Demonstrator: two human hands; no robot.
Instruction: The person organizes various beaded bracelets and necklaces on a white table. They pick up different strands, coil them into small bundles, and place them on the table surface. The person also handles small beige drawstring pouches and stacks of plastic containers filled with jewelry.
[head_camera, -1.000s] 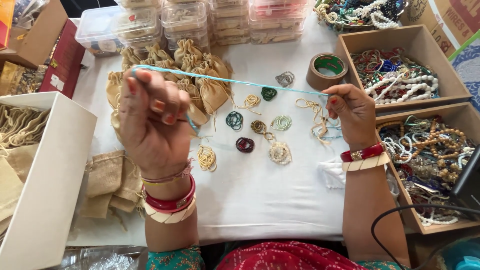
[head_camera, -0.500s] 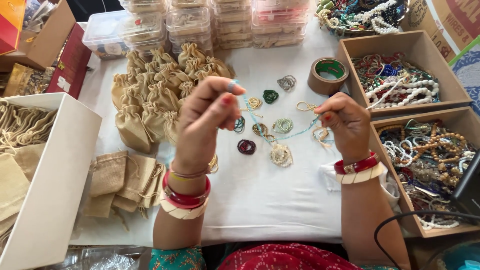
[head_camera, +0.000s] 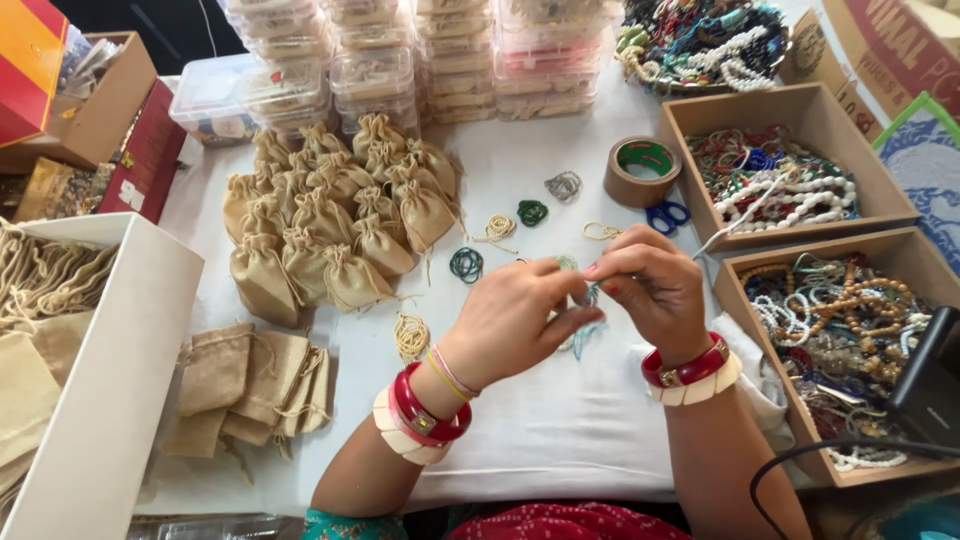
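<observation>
The left hand and right hand cover most of the light blue bead string; where the fingertips meet, the grip is too small to tell. Behind the fingers, a coil stays hidden.

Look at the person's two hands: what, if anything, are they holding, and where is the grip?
Both hands, left hand and right hand, pinch a thin teal bead string at its top between fingertips; the rest dangles below.

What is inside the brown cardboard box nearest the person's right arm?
The cardboard box holds a tangled heap of bead strings in white, tan and green. A black device covers its right corner, and lower layers are hidden.
</observation>
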